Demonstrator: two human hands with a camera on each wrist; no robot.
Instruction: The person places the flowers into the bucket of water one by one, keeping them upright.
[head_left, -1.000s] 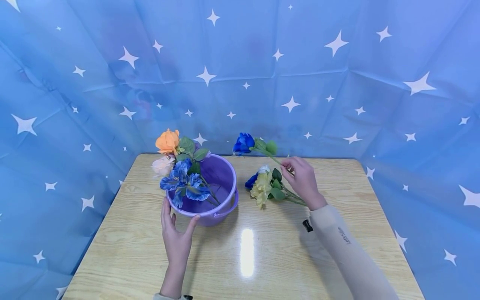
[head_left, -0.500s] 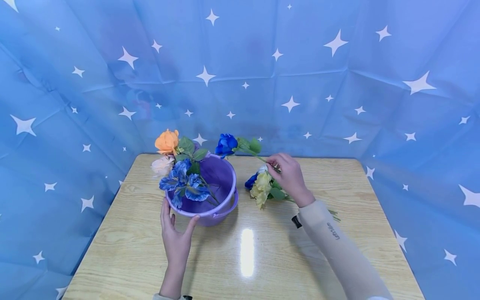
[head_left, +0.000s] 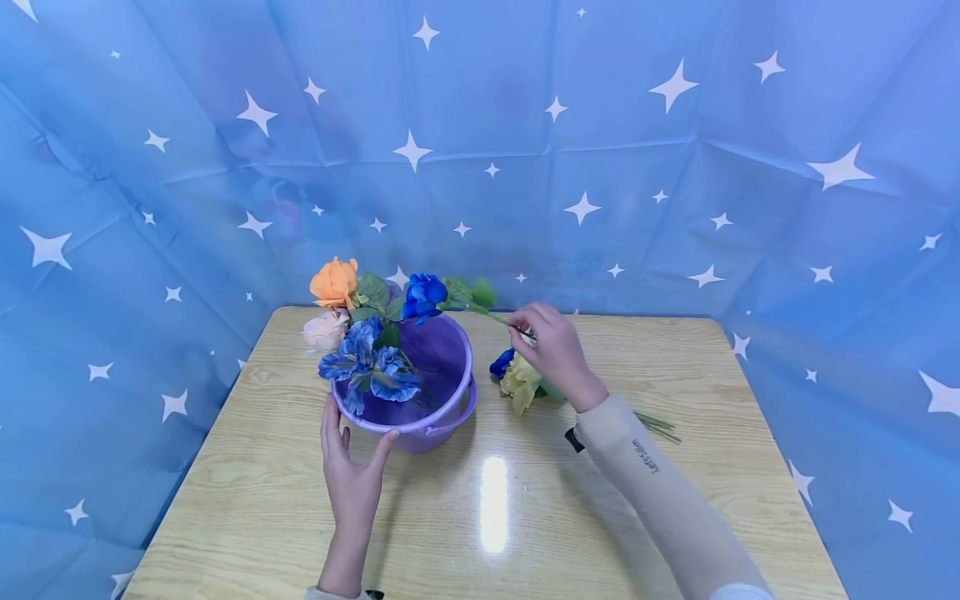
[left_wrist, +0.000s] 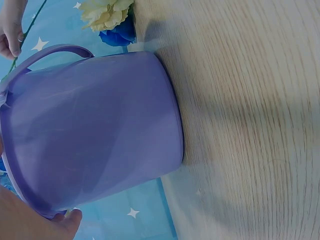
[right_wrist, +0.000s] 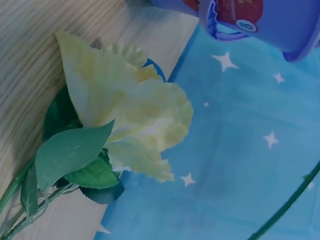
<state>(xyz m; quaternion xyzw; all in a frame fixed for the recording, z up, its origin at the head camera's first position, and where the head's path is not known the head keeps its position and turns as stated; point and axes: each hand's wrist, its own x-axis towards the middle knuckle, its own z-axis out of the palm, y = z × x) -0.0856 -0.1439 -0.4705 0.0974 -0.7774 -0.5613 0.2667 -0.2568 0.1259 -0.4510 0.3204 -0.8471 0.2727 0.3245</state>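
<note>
A purple bucket (head_left: 446,354) stands on the wooden table, its near rim gripped by my left hand (head_left: 354,475). Inside it lean an orange rose (head_left: 334,283), a pale pink flower (head_left: 326,330) and a ruffled blue flower (head_left: 360,362), heads over the left rim. My right hand (head_left: 553,352) pinches the green stem of a blue rose (head_left: 424,297), whose head overlaps the bucket's far rim in the head view. That stem (right_wrist: 290,202) crosses the corner of the right wrist view. Below the right hand, a pale yellow flower (head_left: 521,383) lies on the table.
Beside the yellow flower lies another blue flower (head_left: 502,363), partly covered. Their loose stems (head_left: 657,427) extend right under the forearm. The bucket's handle (head_left: 454,423) hangs on its right side. A blue cloth with white stars (head_left: 480,100) hangs behind the table (head_left: 247,500).
My right hand has moved left with the blue rose, taking its head from right of the bucket to over the far rim. The left hand and bucket have stayed put.
</note>
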